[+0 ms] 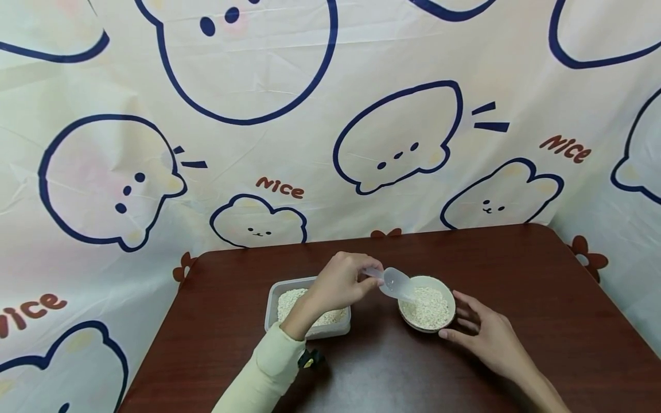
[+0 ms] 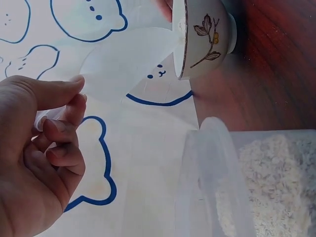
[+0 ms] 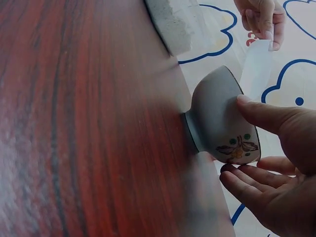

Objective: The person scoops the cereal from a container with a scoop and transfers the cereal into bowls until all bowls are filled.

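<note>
My left hand [image 1: 343,281] pinches the handle of a translucent plastic scoop [image 1: 396,283] between thumb and fingers. The scoop is tilted, its lip over the left rim of a small round bowl [image 1: 424,330]. Pale oat-like flakes [image 1: 427,308] fill much of that bowl. On the bowl's right side my right hand [image 1: 488,338] holds it, thumb at the near rim and fingers along the wall. In the right wrist view, the bowl [image 3: 217,108] stands on its foot between thumb and fingers. A leaf-and-berry print shows on the bowl [image 2: 207,39] in the left wrist view.
A clear rectangular plastic tub [image 1: 272,307] of similar flakes stands left of the bowl, partly hidden beneath my left forearm. Both are on a dark reddish-brown table [image 1: 382,373]. A cartoon-printed cloth [image 1: 289,149] hangs behind the table and along its sides.
</note>
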A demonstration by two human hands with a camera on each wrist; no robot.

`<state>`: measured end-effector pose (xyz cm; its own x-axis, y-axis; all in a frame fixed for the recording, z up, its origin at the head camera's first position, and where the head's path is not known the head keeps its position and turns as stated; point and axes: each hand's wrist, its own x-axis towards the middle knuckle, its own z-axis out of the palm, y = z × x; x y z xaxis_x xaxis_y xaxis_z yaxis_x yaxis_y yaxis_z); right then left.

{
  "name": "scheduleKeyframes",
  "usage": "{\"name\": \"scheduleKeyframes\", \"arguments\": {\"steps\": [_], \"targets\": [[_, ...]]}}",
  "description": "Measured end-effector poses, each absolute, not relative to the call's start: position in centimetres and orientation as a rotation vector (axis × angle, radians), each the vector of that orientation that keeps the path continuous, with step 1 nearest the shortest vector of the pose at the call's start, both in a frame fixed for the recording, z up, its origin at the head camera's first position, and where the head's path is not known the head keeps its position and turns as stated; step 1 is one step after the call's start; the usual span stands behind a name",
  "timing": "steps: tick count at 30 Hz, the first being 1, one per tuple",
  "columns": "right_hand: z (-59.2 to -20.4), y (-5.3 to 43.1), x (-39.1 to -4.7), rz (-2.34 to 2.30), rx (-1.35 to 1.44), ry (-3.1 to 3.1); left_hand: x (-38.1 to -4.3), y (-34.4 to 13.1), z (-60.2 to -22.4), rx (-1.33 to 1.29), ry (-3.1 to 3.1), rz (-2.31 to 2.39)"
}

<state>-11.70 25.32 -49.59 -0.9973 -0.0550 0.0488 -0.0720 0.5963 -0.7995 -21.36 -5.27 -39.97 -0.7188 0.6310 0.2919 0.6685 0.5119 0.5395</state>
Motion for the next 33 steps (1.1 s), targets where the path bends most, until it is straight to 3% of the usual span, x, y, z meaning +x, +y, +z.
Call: {"name": "scheduleKeyframes", "arguments": {"steps": [18, 33], "targets": [[-49.1, 25.3, -11.5, 1.313, 0.093, -2.797, -21.2, -7.3, -41.0, -1.032, -2.597, -1.224], [-46.7, 24.0, -11.9, 1.124, 0.112, -2.768, -20.8, -12.6, -42.1, -0.765, -2.475, -1.407]]}}
